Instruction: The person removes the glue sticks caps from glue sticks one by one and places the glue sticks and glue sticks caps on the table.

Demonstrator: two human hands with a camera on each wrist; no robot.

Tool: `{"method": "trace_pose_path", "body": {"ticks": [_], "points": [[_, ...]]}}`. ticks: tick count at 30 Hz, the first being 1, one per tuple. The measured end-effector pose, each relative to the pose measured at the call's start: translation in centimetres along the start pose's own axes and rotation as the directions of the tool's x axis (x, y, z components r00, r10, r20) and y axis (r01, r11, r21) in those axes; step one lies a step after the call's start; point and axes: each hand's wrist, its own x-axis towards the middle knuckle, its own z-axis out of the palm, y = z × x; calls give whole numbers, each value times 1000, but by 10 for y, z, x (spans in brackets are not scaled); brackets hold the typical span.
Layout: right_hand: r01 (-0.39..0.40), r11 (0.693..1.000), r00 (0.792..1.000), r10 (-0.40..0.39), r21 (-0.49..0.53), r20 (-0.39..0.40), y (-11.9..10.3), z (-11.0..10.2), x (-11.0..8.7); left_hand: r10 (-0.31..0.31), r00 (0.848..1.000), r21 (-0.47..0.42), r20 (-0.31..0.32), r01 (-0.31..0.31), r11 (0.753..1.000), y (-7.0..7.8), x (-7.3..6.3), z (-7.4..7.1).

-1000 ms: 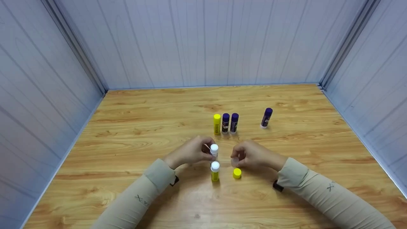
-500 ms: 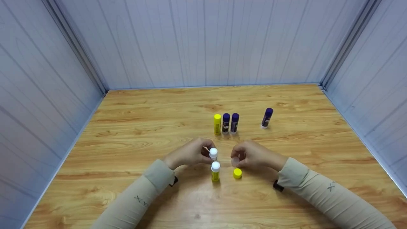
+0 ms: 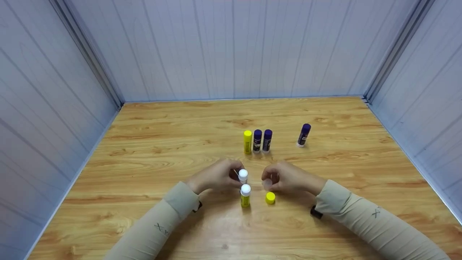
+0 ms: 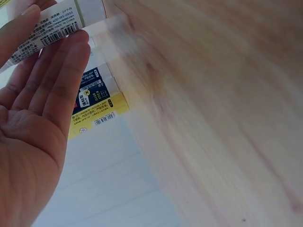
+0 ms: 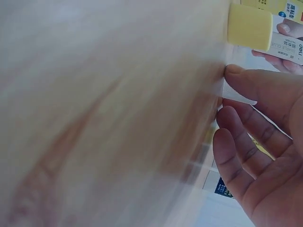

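In the head view my left hand (image 3: pixel 218 176) pinches a white glue stick (image 3: pixel 243 174) upright between thumb and fingers, close over the table. Its printed label and barcode show in the left wrist view, where the glue stick (image 4: pixel 52 29) lies between thumb and fingertips. My right hand (image 3: pixel 290 177) pinches a small translucent cap (image 3: pixel 267 184) down at the tabletop; in the right wrist view the ribbed cap (image 5: pixel 236 95) is partly hidden by the thumb. Just in front of the white stick stands an uncapped yellow glue stick (image 3: pixel 245 200) with a white top. A yellow cap (image 3: pixel 270 198) sits right of it.
Farther back, a capped yellow glue stick (image 3: pixel 247 142) and two dark purple-capped glue sticks (image 3: pixel 257 141) stand in a row. Another purple-capped glue stick (image 3: pixel 304 135) stands apart to their right. Pale panel walls (image 3: pixel 231 50) enclose the wooden table (image 3: pixel 162 137) on three sides.
My left hand has lowered the white glue stick a little toward the table, close behind the yellow one. The right hand and the translucent cap have stayed in place.
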Motion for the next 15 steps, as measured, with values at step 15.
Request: {"method": "trace_pose_path", "body": {"ticks": [15], "points": [[-5, 1000, 981, 8, 13, -195, 1, -27, -12, -17, 1000, 34, 15, 16, 999, 0, 3, 1]]}}
